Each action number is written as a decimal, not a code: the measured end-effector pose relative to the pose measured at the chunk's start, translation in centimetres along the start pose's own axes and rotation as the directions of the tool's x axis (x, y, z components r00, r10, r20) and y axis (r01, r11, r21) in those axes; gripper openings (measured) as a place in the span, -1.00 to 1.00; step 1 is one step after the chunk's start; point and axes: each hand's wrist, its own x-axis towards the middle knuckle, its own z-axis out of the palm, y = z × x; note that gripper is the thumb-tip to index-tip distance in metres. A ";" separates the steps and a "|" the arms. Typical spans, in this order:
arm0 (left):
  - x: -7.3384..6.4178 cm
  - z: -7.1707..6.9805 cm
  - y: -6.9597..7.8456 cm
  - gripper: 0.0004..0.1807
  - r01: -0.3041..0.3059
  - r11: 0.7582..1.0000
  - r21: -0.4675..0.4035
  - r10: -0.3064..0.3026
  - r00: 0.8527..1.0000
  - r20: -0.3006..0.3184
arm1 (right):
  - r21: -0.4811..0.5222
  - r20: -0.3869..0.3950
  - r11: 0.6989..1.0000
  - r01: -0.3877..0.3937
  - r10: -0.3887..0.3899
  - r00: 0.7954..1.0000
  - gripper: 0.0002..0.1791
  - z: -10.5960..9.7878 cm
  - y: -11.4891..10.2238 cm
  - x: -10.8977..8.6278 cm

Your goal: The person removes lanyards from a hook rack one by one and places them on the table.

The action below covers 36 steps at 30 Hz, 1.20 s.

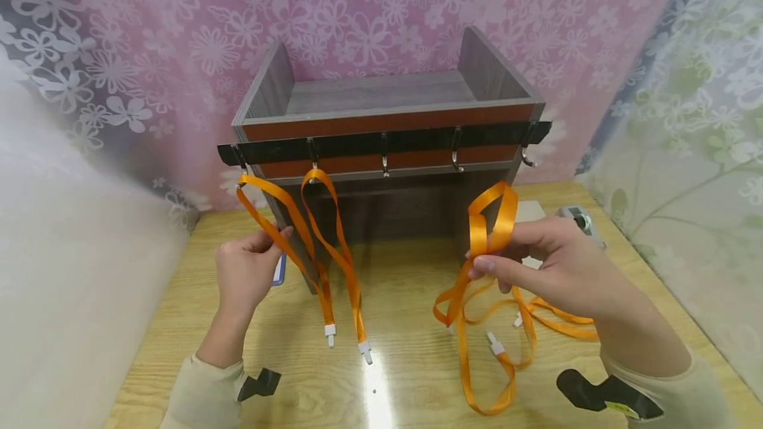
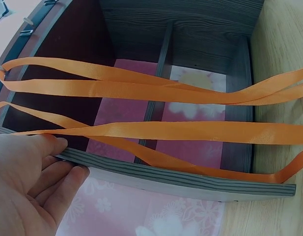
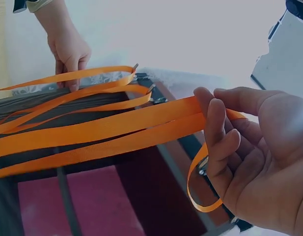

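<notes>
My right hand (image 1: 554, 270) pinches an orange lanyard (image 1: 493, 217) between thumb and fingertips, its loop standing above the grip and its straps hanging below. In the right wrist view the two straps of this lanyard (image 3: 107, 129) run left from the fingers. My left hand (image 1: 247, 267) holds the front edge of the grey wooden shelf's left side panel (image 2: 180, 172). Close beside it, one orange lanyard (image 1: 286, 200) hangs from the leftmost hook; another lanyard (image 1: 342, 253) hangs from the second hook. Both end in white clips.
A black hook rail (image 1: 352, 144) crosses the front of the shelf; its three right hooks (image 1: 457, 157) hold nothing. More orange lanyard strap (image 1: 563, 323) lies on the wooden table (image 1: 286, 389) at right. A grey device (image 1: 581, 224) sits behind, and a blue-edged card (image 1: 279, 270) lies by the left panel.
</notes>
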 end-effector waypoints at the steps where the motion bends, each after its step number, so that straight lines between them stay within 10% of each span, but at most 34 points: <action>1: 0.0 0.0 0.0 -0.84 0.000 1.000 0.001 0.000 1.000 -0.002 | 0.017 0.000 1.000 0.013 -0.013 1.000 -0.71 0.1 0.3 -0.1; 11: 0.3 0.0 0.0 -0.84 0.001 1.000 0.004 -0.001 1.000 -0.005 | 0.067 0.081 0.983 -0.169 0.163 0.983 -0.71 0.4 2.3 -1.8; 36: 0.0 0.0 0.0 -0.83 0.015 1.000 0.009 -0.015 1.000 0.000 | 0.035 0.242 0.945 -0.325 0.308 0.920 -0.90 4.9 9.5 -5.1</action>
